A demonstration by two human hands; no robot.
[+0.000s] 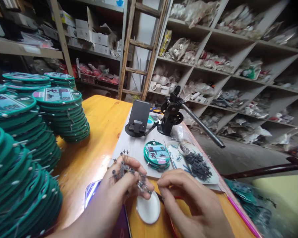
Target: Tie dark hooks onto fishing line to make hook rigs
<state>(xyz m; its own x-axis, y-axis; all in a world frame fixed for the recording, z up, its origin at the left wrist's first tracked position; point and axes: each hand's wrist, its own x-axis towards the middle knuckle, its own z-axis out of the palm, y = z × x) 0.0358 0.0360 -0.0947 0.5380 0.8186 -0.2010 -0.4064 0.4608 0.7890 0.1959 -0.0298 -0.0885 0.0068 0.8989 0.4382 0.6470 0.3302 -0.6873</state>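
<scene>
My left hand (124, 185) is curled around a bunch of small dark grey star-shaped pieces (125, 170) at the near edge of a white mat (136, 145). My right hand (188, 195) sits just to its right with the fingertips pinched together close to those pieces; what it pinches is too small to make out. A round white lid (149, 208) lies on the table under both hands. A short stack of green discs with labels (156, 154) rests on the mat beyond my hands. A plate (210, 180) holds a heap of the same dark pieces (198, 165).
Tall stacks of green discs (62, 112) fill the left side of the orange wooden table (99, 132). A black phone stand (139, 120) and a black geared hand-crank tool (173, 114) stand at the back of the mat. A ladder (139, 46) and shelves of bagged goods (223, 62) are behind.
</scene>
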